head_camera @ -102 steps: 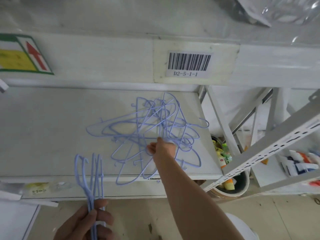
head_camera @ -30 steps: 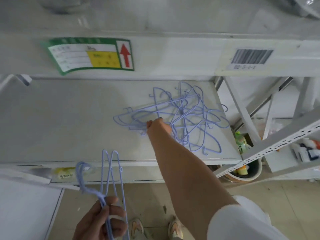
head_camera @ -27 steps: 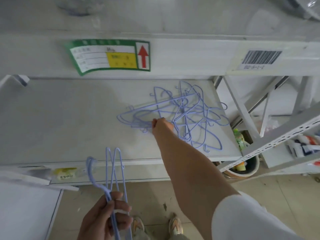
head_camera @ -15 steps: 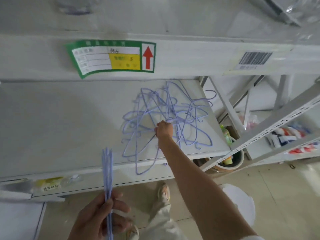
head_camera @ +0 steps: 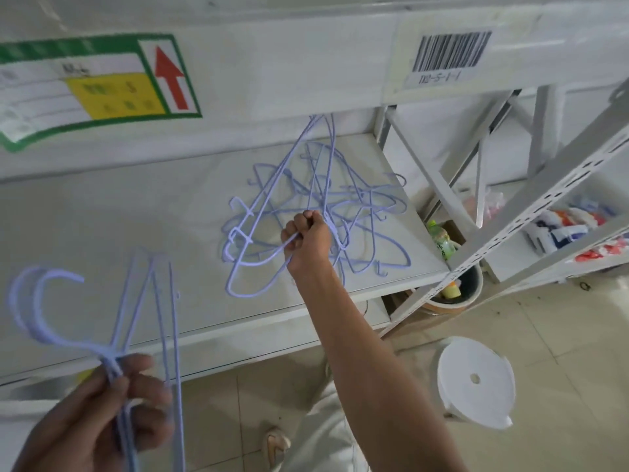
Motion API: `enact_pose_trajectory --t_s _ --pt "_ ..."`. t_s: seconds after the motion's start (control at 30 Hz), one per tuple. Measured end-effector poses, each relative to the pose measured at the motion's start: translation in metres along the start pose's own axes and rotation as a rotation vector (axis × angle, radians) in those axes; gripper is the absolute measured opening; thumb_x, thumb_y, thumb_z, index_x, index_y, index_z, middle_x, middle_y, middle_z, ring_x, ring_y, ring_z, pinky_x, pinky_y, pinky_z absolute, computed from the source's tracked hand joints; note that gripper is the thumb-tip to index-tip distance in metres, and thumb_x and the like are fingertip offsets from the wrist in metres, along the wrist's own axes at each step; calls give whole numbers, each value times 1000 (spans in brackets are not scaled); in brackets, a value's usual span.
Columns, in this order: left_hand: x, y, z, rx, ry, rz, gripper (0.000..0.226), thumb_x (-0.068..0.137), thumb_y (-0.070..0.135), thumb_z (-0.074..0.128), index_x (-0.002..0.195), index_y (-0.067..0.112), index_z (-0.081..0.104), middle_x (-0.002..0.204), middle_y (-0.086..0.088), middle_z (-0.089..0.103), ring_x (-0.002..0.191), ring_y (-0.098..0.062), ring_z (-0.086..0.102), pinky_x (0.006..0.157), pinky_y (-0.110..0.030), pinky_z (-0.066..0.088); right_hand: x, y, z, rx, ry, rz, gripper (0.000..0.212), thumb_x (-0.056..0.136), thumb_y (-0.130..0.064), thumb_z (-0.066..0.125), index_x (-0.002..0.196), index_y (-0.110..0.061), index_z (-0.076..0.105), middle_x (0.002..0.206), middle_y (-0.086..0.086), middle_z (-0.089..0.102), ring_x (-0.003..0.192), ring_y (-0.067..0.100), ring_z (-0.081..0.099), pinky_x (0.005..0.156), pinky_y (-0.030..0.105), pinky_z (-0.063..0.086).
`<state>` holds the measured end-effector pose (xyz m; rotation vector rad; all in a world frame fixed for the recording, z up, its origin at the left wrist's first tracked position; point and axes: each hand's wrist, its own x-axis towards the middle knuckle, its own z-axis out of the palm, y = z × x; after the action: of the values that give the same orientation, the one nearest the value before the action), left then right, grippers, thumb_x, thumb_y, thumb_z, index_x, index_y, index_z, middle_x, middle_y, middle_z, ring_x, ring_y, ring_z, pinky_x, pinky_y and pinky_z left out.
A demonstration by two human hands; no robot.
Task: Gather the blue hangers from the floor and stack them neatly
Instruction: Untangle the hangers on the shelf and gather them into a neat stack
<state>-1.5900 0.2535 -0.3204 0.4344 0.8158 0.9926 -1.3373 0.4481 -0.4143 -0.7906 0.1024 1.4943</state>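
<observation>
While left hand [head_camera: 92,417] grips stacked hangers [head_camera: 149,301], right hand [head_camera: 306,240] – arm outstretched – clutches tangled hangers [head_camera: 360,212].

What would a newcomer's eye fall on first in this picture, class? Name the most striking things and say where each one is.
First, the tangled heap of blue hangers on the white shelf, mid-frame, where the right hand grips one hanger. Next, the neat bunch of hangers gripped by the left hand at lower left. Then the green label with a red arrow on the beam, upper left.

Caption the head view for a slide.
Right hand grips tangled blue wire hangers on white shelf; left hand holds gathered bundle.
</observation>
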Motion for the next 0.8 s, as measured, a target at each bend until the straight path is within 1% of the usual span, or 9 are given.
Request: enact_pose_trajectory --t_s 0.03,0.07,0.13,0.3,0.5,0.6,0.67,0.73,0.8 --pt "6 2 4 38 -124 79 93 101 32 -12 105 -25 62 98 -51 59 93 -59 60 77 -71 50 -1 0 1 22 -26 7 42 109 -14 28 69 -20 38 47 -6 25 35 11 18 34 23 19" --pt "6 -8 3 169 -63 64 85 109 18 -2 89 -12 74 79 -34 69 74 -41 71 58 -56 59 -5 0 1 37 -51 16 43 110 -14 27 69 -20 38 46 -6 26 34 11 18 34 23 19" --pt "5 3 1 200 255 122 74 107 7 18 67 14 80 56 -6 69 42 -15 65 36 -28 52 -12 -2 0 78 -106 26 44 111 -14 25 69 -19 38 44 -6 27 32 10 20 34 23 20" --pt "3 10 20 371 277 234 60 103 4 28 78 19 80 62 -7 71 41 -15 63 44 -29 57 -24 -6 -3 -17 -165 25 45 113 -20 26 71 -19 41 45 -6 26 34 10 20 39 25 15" --pt "7 8 16 422 237 144 59 104 7 28 81 21 80 64 -7 72 39 -18 63 42 -32 57 -33 -9 -3 -472 141 -70 36 105 -17 38 69 -19 46 47 -5 35 39 12 28 40 25 19" --pt "9 6 16 440 231 136 59 105 7 28 82 22 81 64 -6 72 41 -17 64 43 -32 58 -32 -5 -11 -698 266 -169 38 104 -17 39 68 -15 52 51 1 48 45 16 43 45 25 32" --pt "10 5 17 445 234 139 60 105 6 28 81 23 81 64 -6 72 42 -16 64 44 -31 58 -32 0 -18 -883 299 -260 43 106 -22 38 70 -12 58 64 9 60 60 26 57 58 34 46" --pt "11 4 17 448 233 142 62 105 6 27 80 23 81 63 -5 72 41 -15 63 44 -28 57 -33 4 -24 -1042 332 -316 46 107 -27 36 82 -5 67 81 16 71 77 34 68 75 42 56" --pt "12 2 17 446 237 146 64 105 5 26 77 23 81 62 -5 72 40 -15 63 42 -27 56 -36 4 -27 -1118 352 -357 46 106 -29 38 91 0 71 88 19 74 83 38 70 79 46 60"
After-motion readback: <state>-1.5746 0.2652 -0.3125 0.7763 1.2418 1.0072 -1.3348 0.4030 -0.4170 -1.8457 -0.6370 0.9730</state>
